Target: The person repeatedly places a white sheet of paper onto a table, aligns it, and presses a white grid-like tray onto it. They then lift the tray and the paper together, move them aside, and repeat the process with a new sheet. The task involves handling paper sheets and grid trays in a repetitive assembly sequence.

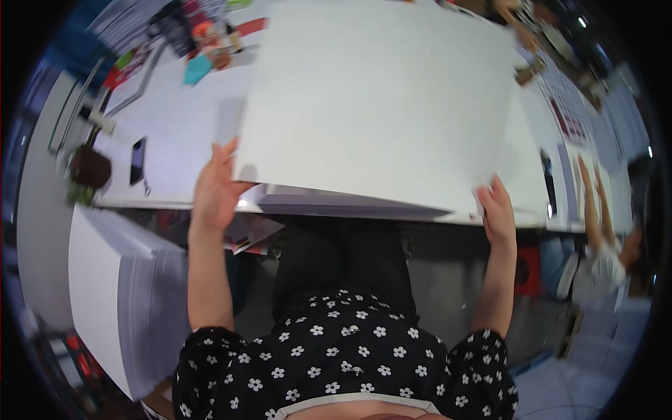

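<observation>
A large white sheet of paper (378, 105) is lifted above the white table (175, 126), its far edge reaching the top of the view. My left hand (215, 185) grips its near left corner. My right hand (495, 206) grips its near right corner. Under the raised sheet lies another white sheet (336, 203) flat at the table's near edge. Both forearms come up from below, out of black sleeves with white flowers.
A tall stack of white sheets (119, 294) stands at my lower left. On the table's left are a dark phone (138, 159), a brown pot (89, 168) and coloured items (203, 49). Another person's arms (595, 203) reach to the table at the right.
</observation>
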`<state>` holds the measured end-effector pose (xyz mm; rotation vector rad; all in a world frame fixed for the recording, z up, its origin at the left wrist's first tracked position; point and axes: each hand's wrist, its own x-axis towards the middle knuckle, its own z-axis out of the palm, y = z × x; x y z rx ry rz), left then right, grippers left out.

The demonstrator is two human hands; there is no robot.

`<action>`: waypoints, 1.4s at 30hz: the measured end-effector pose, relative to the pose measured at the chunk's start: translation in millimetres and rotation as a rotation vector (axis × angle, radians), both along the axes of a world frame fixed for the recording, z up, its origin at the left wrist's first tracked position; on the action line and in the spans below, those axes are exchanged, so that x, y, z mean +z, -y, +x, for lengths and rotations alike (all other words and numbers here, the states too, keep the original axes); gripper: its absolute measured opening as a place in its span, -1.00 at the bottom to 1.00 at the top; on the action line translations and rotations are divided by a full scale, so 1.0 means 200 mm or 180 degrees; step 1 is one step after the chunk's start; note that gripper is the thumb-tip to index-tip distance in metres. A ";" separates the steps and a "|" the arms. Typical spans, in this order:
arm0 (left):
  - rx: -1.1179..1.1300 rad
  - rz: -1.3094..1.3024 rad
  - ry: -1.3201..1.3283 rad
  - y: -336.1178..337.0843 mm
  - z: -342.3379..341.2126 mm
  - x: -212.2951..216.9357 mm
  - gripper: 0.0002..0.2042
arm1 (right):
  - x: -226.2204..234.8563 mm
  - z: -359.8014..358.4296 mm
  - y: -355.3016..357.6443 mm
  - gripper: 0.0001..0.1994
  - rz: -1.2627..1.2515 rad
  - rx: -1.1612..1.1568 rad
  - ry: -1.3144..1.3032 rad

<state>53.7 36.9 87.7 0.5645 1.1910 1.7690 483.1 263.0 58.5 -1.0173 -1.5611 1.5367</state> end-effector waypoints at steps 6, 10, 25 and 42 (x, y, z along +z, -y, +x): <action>-0.0255 -0.0533 -0.0865 0.06 -0.04 0.00 -0.57 | -0.03 0.05 -0.11 -0.79 0.0461 0.0156 0.0545; -0.0351 -0.0620 -0.1121 -0.05 0.02 -0.02 -0.53 | -0.04 0.01 -0.10 -0.75 0.0430 -0.0005 0.0192; -0.0013 -0.0485 -0.1048 -0.05 0.09 -0.13 -0.52 | -0.27 0.12 -0.12 -0.50 0.1270 0.0005 0.1340; -0.0033 -0.0636 -0.0999 -0.06 0.08 -0.16 -0.50 | -0.31 0.13 -0.14 -0.51 0.1527 0.0128 0.1769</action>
